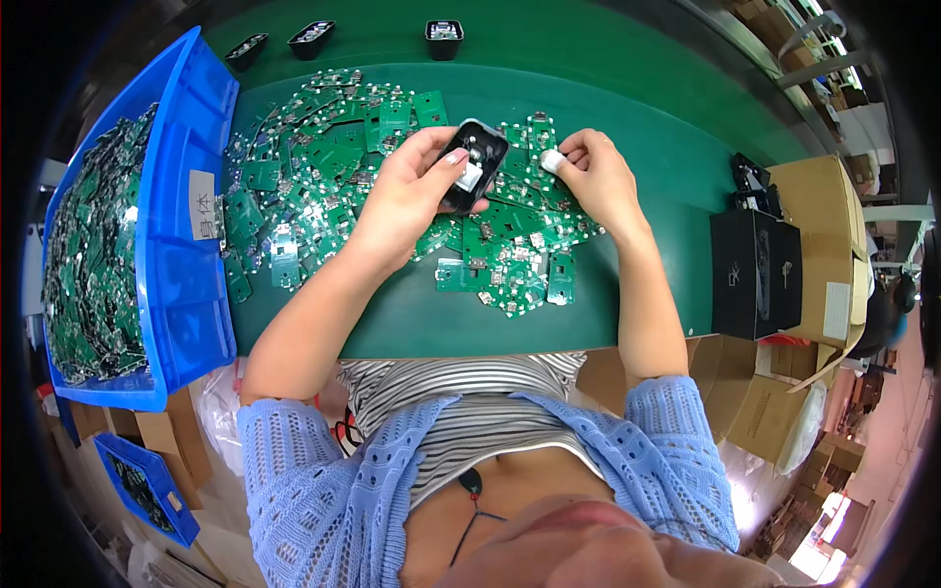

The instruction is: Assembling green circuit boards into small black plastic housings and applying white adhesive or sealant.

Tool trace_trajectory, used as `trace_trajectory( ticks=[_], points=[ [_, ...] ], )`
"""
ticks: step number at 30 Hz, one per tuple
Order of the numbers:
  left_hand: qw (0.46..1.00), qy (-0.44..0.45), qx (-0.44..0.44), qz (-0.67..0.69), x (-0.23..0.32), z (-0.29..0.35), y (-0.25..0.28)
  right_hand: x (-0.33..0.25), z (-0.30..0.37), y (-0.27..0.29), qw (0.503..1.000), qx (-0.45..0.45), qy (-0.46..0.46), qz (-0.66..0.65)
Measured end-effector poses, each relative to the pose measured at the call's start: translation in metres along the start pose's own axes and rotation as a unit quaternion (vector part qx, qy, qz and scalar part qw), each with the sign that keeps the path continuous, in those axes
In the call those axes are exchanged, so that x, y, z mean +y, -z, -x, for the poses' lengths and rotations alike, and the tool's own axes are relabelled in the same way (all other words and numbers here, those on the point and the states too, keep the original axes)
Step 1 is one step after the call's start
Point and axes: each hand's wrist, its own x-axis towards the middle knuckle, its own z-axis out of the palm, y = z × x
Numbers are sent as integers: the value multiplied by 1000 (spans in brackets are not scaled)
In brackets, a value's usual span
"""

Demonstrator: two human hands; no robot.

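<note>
My left hand [407, 193] grasps a black rectangular plastic case [493, 155], open side toward me, likely for seeing inside; to the right, my right hand [602, 182] pinches a small white lump [553, 161] above flat green circuit boards [328, 154], perhaps heaped for easy reach.

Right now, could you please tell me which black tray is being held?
The black tray in the left hand, held above the circuit boards; the other three trays sit beyond the boards, untouched.

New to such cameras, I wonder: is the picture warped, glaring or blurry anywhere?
Head view: fisheye distortion bows the blue crate and green table; corners go black; glare whitens patches at lower right; left hand and right hand look fairly sharp.
</note>
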Motion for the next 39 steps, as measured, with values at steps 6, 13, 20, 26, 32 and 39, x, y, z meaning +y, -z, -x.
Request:
trace_trajectory(
  ticks=[6, 13, 20, 26, 32, 39],
  points=[
    [1000, -12, 12, -12, -5, -5, 1, -1, -4, -6, 997, 5, -16, -73],
    [997, -46, 55, -24, -7, -9, 3, -8, -5, -20, 996, 51, 74, -10],
    [999, 14, 34, 22, 0, -8, 2, -13, -2, -10, 961, 154, 215, 77],
    [999, 7, 34, 31, -2, -7, 0, -27, 12, 10, 915, 103, 175, -348],
    [999, -27, 37, -3, -3, -1, -3, -68, 47, 13, 808, -62, 153, -566],
    [996, -43, 67, -30, -2, 0, -7, -68, 44, 4, 799, -86, 116, -583]
  ],
)
